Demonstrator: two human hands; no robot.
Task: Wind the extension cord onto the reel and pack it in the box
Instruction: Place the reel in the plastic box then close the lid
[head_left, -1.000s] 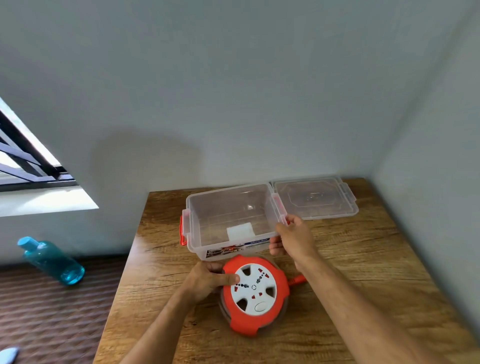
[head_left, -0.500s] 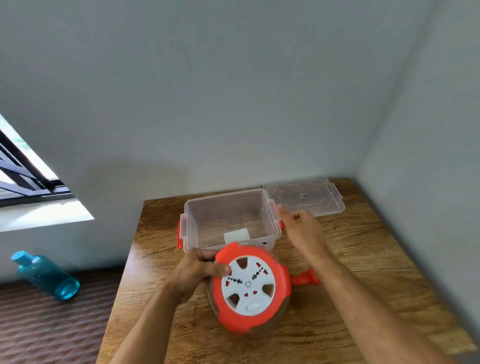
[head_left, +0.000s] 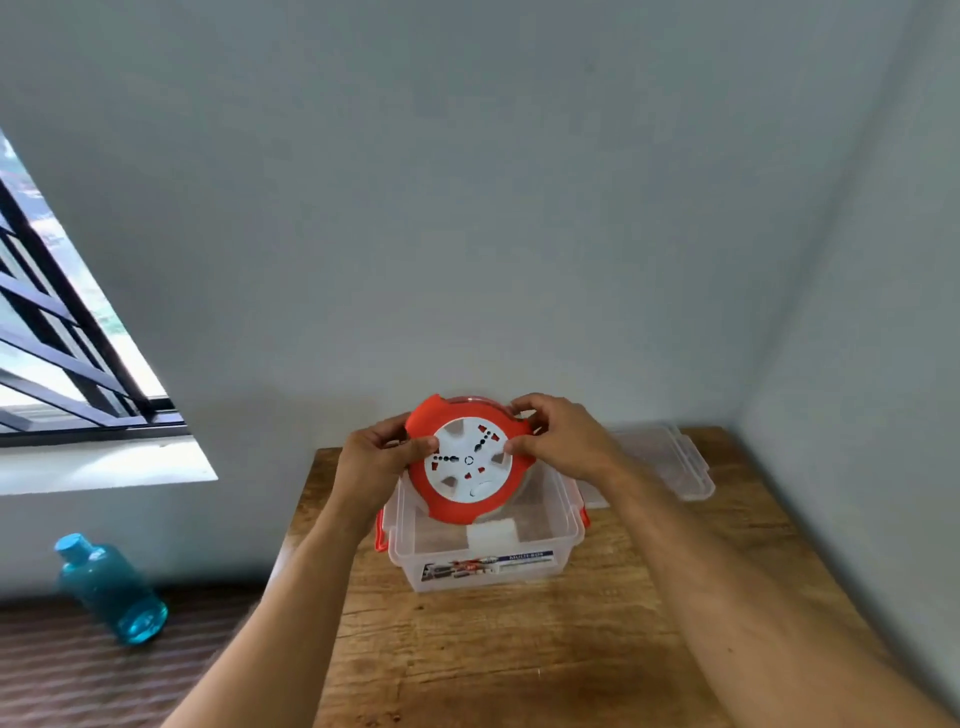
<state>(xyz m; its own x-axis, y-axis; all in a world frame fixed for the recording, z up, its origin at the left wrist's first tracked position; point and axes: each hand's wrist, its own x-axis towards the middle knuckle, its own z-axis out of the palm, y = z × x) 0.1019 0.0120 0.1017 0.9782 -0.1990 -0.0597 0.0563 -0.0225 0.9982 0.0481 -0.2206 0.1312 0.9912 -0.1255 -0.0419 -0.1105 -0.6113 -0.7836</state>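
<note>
Reel held over open box, ready to lower in.

Far left, on the floor: blue bottle (head_left: 109, 590), not part of the job; left hand (head_left: 375, 465) closed on the left rim of the orange-and-white reel (head_left: 469, 460), thumb on the white face; reel tilted, face toward you, held just above the clear plastic box (head_left: 480, 535) on the wooden table (head_left: 519, 649); right hand (head_left: 558, 441) closed on the right rim, fingers curled over the top edge; lid (head_left: 667, 460) lies loose to the right of the box; level the reel first, centre it within the walls, keep your fingers clear of the rim as you lower it; box label reads something like "MULTI BOX", remaining print too small to read; no writing legible on the reel.
</note>
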